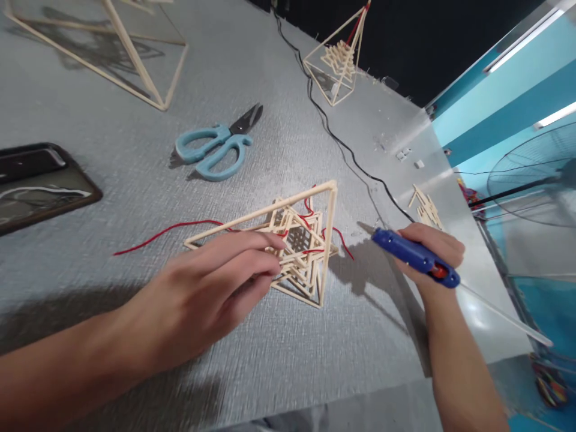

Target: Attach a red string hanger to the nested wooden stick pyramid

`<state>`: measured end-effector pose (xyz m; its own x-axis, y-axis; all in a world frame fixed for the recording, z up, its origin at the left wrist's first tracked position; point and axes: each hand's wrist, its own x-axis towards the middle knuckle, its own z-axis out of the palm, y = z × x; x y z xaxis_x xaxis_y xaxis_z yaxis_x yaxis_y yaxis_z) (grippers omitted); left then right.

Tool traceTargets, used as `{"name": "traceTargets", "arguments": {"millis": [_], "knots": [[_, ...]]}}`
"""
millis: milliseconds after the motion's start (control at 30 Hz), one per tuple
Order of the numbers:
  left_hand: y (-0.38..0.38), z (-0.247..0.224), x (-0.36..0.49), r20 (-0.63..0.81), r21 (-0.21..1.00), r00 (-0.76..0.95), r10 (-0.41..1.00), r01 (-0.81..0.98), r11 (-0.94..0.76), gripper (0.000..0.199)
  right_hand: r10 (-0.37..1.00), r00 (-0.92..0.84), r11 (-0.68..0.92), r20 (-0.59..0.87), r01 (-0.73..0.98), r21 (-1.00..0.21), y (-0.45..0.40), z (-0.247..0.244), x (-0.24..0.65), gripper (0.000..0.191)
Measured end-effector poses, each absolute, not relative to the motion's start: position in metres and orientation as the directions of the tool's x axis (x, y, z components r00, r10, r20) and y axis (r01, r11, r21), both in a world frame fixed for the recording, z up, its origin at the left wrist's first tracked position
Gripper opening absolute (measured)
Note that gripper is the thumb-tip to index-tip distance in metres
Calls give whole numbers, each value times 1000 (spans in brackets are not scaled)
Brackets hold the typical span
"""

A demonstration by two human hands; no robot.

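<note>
Wooden sticks make a small frame (288, 202) that sits on the gray counter (270, 372), between the two hands. It is long and pointy: one corner points left, and its short side faces the glue gun (405, 249). The left hand (202, 282) is nearer. Its fingers touch the sticks near the middle, but I cannot tell if that grip is pinching them or just resting.

The right hand (436, 238) has its grip closed around the blue glue gun. From that grip, the frame lies to the left. The gun's nose points left and a bit up, near the short side but not touching it. Red thread (180, 224) trails out to the left.
</note>
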<state>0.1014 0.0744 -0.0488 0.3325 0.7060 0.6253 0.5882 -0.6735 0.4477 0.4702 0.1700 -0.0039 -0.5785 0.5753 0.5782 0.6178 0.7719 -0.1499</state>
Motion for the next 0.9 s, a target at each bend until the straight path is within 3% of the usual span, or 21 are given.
{"name": "traceTargets", "arguments": {"millis": [167, 367, 500, 600, 767, 900], "knots": [[77, -42, 105, 679, 332, 364, 637, 621, -710, 19, 654, -620, 740, 433, 644, -194, 185, -7, 485, 19], [84, -40, 114, 652, 234, 406, 641, 696, -679, 29, 813, -483, 515, 325, 857, -15, 193, -29, 465, 25], [89, -40, 114, 602, 209, 437, 668, 722, -660, 38, 860, -427, 438, 280, 899, 26, 197, -35, 466, 43], [93, -38, 116, 593, 206, 460, 661, 707, -677, 45, 882, -400, 400, 250, 915, 53, 197, -37, 469, 46], [97, -40, 122, 640, 239, 404, 654, 705, -668, 52, 851, -430, 414, 303, 903, 119, 192, -36, 475, 52], [95, -43, 122, 658, 282, 357, 663, 700, -657, 46, 804, -462, 452, 375, 884, 120, 185, -32, 481, 59]]}}
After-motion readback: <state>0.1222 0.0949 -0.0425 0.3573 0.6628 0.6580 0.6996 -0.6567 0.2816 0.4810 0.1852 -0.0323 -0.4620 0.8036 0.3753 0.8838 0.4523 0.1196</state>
